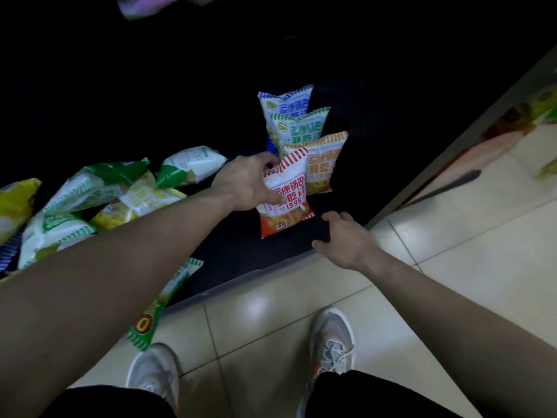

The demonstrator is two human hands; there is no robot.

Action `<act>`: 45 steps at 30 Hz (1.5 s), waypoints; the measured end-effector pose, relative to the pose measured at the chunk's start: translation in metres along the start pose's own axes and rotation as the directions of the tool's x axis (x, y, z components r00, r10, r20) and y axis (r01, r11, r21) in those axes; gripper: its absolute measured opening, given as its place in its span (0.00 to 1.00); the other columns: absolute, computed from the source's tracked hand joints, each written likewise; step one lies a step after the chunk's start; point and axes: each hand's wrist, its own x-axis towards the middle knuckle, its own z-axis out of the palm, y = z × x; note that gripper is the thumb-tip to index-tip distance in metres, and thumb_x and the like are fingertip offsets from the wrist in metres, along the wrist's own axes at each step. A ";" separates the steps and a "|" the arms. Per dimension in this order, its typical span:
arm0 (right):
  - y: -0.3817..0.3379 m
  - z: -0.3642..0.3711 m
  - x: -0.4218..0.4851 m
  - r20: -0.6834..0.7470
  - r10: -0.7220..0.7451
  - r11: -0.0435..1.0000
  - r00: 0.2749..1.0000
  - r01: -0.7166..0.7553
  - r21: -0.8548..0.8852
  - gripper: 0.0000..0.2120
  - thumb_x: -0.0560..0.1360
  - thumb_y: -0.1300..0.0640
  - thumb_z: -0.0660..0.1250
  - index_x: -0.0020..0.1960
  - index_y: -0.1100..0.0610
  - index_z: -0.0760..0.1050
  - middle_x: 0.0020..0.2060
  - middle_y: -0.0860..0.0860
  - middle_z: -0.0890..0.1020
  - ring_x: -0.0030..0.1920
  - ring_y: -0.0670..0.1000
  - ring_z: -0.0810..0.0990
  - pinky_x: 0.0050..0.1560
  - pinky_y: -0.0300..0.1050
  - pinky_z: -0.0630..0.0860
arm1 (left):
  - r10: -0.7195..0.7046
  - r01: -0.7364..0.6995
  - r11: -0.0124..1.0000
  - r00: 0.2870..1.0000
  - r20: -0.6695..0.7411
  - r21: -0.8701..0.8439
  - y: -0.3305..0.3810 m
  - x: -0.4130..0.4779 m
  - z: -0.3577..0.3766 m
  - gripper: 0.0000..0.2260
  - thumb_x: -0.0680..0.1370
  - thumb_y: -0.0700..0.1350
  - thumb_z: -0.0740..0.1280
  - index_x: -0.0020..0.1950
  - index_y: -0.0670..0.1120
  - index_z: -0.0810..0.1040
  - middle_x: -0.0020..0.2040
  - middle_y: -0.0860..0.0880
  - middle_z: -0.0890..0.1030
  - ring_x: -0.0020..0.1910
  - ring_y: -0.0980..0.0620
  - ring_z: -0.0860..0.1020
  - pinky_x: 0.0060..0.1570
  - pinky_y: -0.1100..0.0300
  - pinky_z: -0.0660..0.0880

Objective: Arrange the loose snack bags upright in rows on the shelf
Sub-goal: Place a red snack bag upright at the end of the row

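Note:
My left hand grips the upper left side of a red-and-white snack bag that stands upright at the front of a row on the dark bottom shelf. Behind it stand an orange bag, a green bag and a blue bag, all upright in one line. My right hand rests on the shelf's front edge just right of the red bag, fingers curled over the edge. A loose heap of green and yellow bags lies flat on the shelf's left part.
One green bag hangs over the shelf's front lip toward the tiled floor. My two light sneakers stand on the tiles below. A grey upright post borders the shelf on the right. The shelf's back is dark.

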 end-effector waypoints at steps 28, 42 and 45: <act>0.050 0.001 -0.008 0.056 0.071 0.997 0.996 -0.071 -0.007 0.27 0.77 0.42 0.65 0.72 0.52 0.66 0.65 0.54 0.70 0.62 0.58 0.75 0.57 0.53 0.75 | 0.180 -0.126 0.946 0.970 -0.163 0.298 0.085 0.049 0.095 0.30 0.71 0.59 0.72 0.70 0.50 0.71 0.64 0.48 0.76 0.62 0.44 0.73 0.55 0.49 0.72; -0.035 -0.020 -0.006 0.048 -0.053 0.989 0.997 0.059 -0.137 0.27 0.76 0.42 0.65 0.70 0.54 0.68 0.65 0.58 0.69 0.65 0.62 0.70 0.62 0.57 0.72 | 0.049 -0.001 0.925 0.992 -0.117 0.380 -0.011 -0.027 -0.017 0.35 0.74 0.65 0.68 0.76 0.52 0.63 0.72 0.47 0.69 0.69 0.45 0.68 0.64 0.49 0.70; -0.072 -0.038 -0.008 0.030 -0.110 0.983 0.993 0.113 -0.144 0.28 0.76 0.42 0.65 0.71 0.54 0.68 0.67 0.58 0.68 0.65 0.61 0.72 0.62 0.54 0.72 | -0.067 0.109 0.916 0.990 -0.122 0.387 -0.044 -0.064 -0.059 0.35 0.74 0.64 0.68 0.76 0.52 0.64 0.72 0.47 0.70 0.70 0.43 0.68 0.65 0.48 0.70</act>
